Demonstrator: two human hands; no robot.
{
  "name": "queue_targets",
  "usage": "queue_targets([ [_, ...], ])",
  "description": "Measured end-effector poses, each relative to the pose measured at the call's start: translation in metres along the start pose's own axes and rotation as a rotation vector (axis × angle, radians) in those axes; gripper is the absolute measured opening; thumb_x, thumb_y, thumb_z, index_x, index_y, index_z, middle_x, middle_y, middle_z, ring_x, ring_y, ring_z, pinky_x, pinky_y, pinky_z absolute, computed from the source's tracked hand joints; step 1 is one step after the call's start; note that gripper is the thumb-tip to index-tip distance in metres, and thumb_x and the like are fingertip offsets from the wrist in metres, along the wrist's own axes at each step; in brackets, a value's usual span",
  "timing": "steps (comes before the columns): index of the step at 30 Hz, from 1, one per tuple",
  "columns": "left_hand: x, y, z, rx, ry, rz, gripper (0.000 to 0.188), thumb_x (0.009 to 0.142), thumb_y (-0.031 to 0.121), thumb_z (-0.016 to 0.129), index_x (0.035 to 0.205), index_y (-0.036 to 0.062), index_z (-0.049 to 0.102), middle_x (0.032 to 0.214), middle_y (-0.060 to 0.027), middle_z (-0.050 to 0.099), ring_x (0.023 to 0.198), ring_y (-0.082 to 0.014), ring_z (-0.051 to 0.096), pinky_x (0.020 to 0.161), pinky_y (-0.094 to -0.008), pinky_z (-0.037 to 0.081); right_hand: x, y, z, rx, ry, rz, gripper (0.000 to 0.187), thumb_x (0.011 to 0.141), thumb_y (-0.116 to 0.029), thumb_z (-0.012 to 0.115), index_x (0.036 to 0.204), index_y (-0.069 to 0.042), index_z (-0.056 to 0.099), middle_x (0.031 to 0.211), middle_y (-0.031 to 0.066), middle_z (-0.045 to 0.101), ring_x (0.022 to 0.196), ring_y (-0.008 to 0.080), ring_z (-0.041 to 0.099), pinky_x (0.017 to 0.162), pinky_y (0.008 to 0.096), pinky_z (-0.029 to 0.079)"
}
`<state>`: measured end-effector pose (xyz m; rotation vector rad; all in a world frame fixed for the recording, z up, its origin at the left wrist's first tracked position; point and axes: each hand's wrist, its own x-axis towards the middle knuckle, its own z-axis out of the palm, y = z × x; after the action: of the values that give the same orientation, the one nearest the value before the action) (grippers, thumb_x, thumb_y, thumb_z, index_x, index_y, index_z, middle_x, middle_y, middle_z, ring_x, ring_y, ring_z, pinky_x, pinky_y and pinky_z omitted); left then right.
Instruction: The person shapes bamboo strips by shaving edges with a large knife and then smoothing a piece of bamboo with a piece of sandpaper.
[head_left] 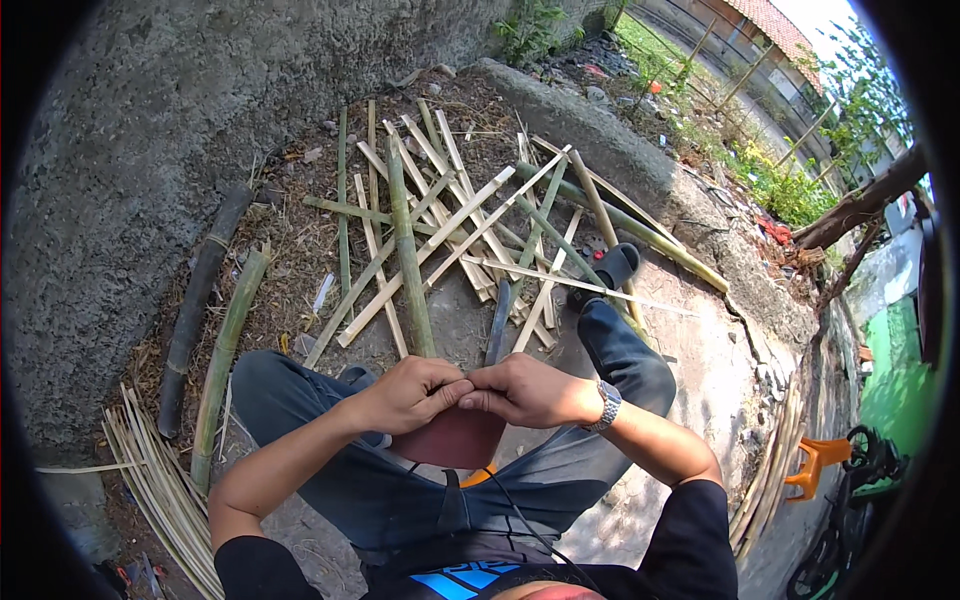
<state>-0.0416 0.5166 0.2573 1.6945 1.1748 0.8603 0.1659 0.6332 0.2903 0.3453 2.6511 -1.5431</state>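
Over my lap, my left hand [412,394] and my right hand [532,391] meet with thumbs and fingertips pressed together. Both are closed, and what they pinch is hidden between the fingers. A reddish-brown sheet [450,441] lies right under them, touching or almost touching the fingers; I cannot tell whether they grip it. The near end of a thick green bamboo pole [408,250] reaches close to my left hand. Just beyond my right hand, a dark machete blade [498,322] points away from me; its handle is out of sight.
Split bamboo strips [460,215] lie crisscrossed on the ground ahead. Two bamboo poles [233,345] rest at left, near a concrete wall [110,240]. Bundles of thin strips [160,480] flank me. An orange plastic stool [820,462] stands at right. My sandalled foot [612,268] is by the strips.
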Motion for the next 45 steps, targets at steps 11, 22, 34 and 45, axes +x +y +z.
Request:
queue_targets([
  [11, 0.02, -0.007, 0.03, -0.926, -0.022, -0.076, 0.034, 0.111, 0.034, 0.052, 0.092, 0.0081, 0.065, 0.08, 0.0042, 0.064, 0.072, -0.0011, 0.056, 0.065, -0.0192, 0.046, -0.01, -0.012, -0.016, -0.104, 0.272, -0.318, 0.028, 0.098, -0.024, 0.074, 0.079, -0.005, 0.066, 0.055, 0.0125, 0.052, 0.045, 0.0287, 0.051, 0.045, 0.0387, 0.038],
  [22, 0.011, 0.005, 0.031, -1.214, 0.151, -0.129, 0.032, 0.107, 0.027, 0.054, 0.092, 0.0033, 0.068, 0.081, -0.002, 0.068, 0.072, -0.006, 0.064, 0.067, -0.0224, 0.054, 0.017, -0.02, -0.033, -0.612, 0.299, -0.677, 0.034, 0.095, -0.028, 0.072, 0.071, -0.01, 0.056, 0.054, 0.005, 0.054, 0.047, 0.0285, 0.058, 0.044, 0.0411, 0.044],
  [34, 0.005, -0.034, -0.028, -0.768, 0.26, -0.2, 0.045, 0.096, 0.035, 0.076, 0.123, 0.0012, 0.063, 0.105, -0.0027, 0.07, 0.098, -0.009, 0.065, 0.088, -0.026, 0.053, 0.058, 0.028, -0.067, -0.662, 0.359, -0.377, 0.045, 0.097, -0.045, 0.069, 0.07, -0.01, 0.06, 0.056, 0.0093, 0.057, 0.053, 0.0339, 0.061, 0.049, 0.0442, 0.044],
  [45, 0.116, -0.24, -0.052, -0.028, 0.46, -0.598, 0.03, 0.086, 0.018, 0.079, 0.109, 0.0016, 0.071, 0.099, -0.01, 0.072, 0.085, -0.016, 0.069, 0.076, -0.0336, 0.058, 0.11, 0.304, 0.087, -0.069, 0.884, 1.027, 0.055, 0.084, -0.027, 0.071, 0.129, 0.001, 0.054, 0.122, 0.0286, 0.062, 0.114, 0.0443, 0.064, 0.099, 0.0496, 0.052],
])
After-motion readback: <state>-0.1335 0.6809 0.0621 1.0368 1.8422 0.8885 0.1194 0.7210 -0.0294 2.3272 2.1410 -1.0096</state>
